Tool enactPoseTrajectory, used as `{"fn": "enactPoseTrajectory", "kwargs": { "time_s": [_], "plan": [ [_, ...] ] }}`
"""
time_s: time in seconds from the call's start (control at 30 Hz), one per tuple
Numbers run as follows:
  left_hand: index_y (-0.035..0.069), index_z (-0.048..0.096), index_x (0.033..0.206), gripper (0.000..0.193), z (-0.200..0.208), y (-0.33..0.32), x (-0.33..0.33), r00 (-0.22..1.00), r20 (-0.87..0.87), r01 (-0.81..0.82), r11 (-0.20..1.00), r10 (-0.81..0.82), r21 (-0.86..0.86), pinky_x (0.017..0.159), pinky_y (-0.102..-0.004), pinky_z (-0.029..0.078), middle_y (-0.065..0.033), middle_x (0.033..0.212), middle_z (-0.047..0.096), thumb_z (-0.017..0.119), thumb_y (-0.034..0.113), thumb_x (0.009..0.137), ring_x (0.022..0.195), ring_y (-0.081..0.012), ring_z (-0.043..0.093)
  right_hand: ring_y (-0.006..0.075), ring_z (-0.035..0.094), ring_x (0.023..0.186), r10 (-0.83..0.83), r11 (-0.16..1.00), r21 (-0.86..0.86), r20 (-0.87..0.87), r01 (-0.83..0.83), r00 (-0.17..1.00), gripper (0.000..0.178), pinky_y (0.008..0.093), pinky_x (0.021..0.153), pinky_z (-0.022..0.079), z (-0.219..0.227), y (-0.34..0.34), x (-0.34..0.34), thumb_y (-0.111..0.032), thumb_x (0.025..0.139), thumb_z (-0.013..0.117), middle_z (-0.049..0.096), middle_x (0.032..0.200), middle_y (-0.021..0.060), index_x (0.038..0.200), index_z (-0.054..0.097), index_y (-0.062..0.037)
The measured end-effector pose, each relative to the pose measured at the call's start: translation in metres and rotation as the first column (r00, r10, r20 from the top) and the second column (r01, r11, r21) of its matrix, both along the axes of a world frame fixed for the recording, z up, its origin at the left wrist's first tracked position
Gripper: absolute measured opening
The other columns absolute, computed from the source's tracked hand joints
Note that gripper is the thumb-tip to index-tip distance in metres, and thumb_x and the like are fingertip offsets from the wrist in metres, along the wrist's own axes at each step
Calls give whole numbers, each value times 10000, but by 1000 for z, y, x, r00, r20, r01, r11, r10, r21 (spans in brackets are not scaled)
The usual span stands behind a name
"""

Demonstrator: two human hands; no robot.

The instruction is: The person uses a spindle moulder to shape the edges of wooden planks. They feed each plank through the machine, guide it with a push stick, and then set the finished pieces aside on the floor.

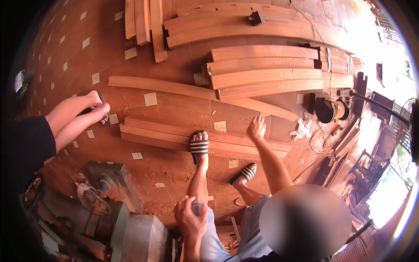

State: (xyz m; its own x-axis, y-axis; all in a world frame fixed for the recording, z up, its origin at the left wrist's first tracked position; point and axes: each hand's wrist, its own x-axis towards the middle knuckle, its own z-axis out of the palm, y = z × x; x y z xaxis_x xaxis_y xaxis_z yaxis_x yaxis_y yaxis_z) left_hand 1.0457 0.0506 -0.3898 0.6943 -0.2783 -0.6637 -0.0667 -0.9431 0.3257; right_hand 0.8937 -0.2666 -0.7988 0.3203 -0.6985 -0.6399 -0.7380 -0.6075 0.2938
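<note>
My left hand (190, 218) rests on the knee of my light blue denim shorts (213, 236), fingers spread and slightly bent, with nothing in it. Out over the floor, my right hand (256, 128) is raised above the far edge of three wooden beams (166, 135) lying side by side. Its fingers are bent in, and I see nothing held. My left foot, in a black-and-white striped slide sandal (199, 147), is on these beams; the other sandal (248, 173) is nearer, on the floor. A blurred round patch covers part of my right side.
Stacked beams (266, 70) with chalk marks lie ahead, longer planks (244, 30) beyond. A single board (161, 86) crosses the floor. Another person's bare legs (74, 111) extend from the left. Machinery (144, 236) stands at lower left. A reel (329, 110), cables and white cloth (302, 127) are right.
</note>
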Motion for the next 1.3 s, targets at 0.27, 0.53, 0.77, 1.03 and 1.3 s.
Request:
{"fn": "enactPoseTrajectory", "kwargs": {
  "time_s": [0.27, 0.53, 0.77, 1.03, 1.3],
  "plan": [
    [-2, 698, 1195, 453, 1, -14, -9, 998, 60, 24, 998, -21, -54, 1032, -506, 504, -238, 1232, 696, 799, 308, 881, 1161, -438, 647, 277, 542, 1408, 14, 1000, -5, 193, -13, 981, 596, 491, 1168, 427, -60, -114, -39, -229, 920, 773, 616, 1444, 98, 1459, 555, -100],
    [1, 710, 1182, 402, 6, -30, -33, 990, 122, 82, 995, -75, -53, 1021, -495, 515, -217, 1217, 708, 794, 260, 886, 1158, -425, 657, 312, 600, 1252, 251, 967, -25, 258, -253, 933, 586, 511, 1196, 369, -57, -73, -101, -215, 860, 778, 644, 1265, 139, 1379, 567, -43],
    [22, 725, 1158, 386, 3, -16, -55, 991, 110, 76, 997, -76, -3, 1008, -493, 517, -196, 1168, 724, 793, 300, 899, 1127, -412, 664, 372, 640, 1252, 32, 937, 307, 406, -169, 913, 725, 507, 1132, 453, 31, -59, -122, -401, 800, 881, 671, 1308, 197, 1345, 584, -27],
    [43, 730, 1120, 380, -4, -10, -89, 986, 112, 122, 992, -121, -6, 972, -503, 535, -191, 1146, 729, 817, 329, 886, 1100, -409, 677, 341, 753, 1009, -551, 514, 827, 115, 228, 827, 693, 460, 844, 558, 220, -45, -150, -627, 880, 782, 772, 1047, 233, 1149, 772, 12],
    [65, 691, 1146, 548, -122, -66, -52, 637, -548, -719, 674, 542, -170, 762, -325, 543, -79, 1020, 706, 770, 566, 940, 878, -193, 671, 390, 780, 868, -405, 750, 640, 248, 165, 880, 799, 478, 805, 613, 446, 23, -141, -672, 691, 877, 770, 874, 260, 1020, 793, 51]
  ]
}}
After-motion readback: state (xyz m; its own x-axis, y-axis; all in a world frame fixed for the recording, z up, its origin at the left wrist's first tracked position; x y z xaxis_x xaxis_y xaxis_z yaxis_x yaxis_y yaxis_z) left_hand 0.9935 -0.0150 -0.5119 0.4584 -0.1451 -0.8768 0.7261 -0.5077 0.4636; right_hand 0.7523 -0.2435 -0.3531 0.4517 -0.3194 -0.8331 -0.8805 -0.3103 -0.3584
